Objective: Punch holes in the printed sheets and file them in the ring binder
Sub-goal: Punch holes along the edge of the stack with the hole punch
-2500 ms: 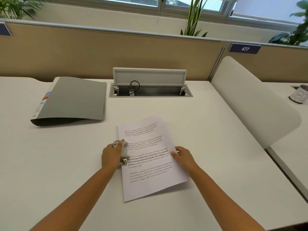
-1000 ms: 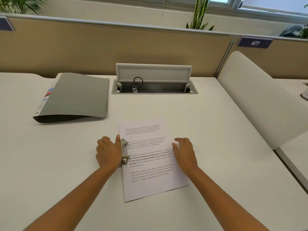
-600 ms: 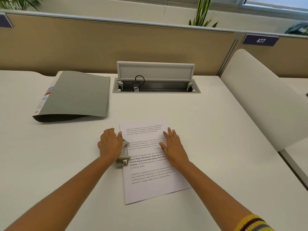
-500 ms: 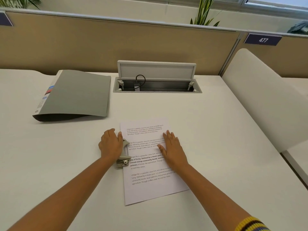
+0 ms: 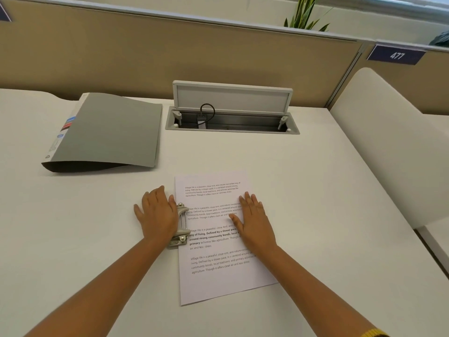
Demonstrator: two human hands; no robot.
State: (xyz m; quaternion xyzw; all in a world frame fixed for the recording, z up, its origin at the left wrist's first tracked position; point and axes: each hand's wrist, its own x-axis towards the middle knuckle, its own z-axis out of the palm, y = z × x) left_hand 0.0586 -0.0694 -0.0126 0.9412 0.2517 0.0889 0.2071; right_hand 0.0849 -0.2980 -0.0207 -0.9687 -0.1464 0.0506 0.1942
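A printed sheet (image 5: 218, 271) lies on the white desk (image 5: 73, 251) in front of me, its left edge pushed into a small metal hole punch (image 5: 182, 224). My left hand (image 5: 158, 215) lies palm down on the punch's lever, fingers stretched out to the left, covering most of the punch. My right hand (image 5: 254, 222) rests flat on the right half of the sheet with fingers spread, holding nothing. The grey ring binder (image 5: 109, 132) lies shut at the back left, away from both hands.
A cable box (image 5: 230, 124) with its lid raised is sunk into the desk behind the sheet. A tan partition (image 5: 170, 52) runs along the back. A white curved divider (image 5: 388, 147) bounds the desk on the right.
My right hand slid from the sheet's right edge onto the sheet and flattened. My left hand's fingers spread over the punch. The view moved closer and tilted down.
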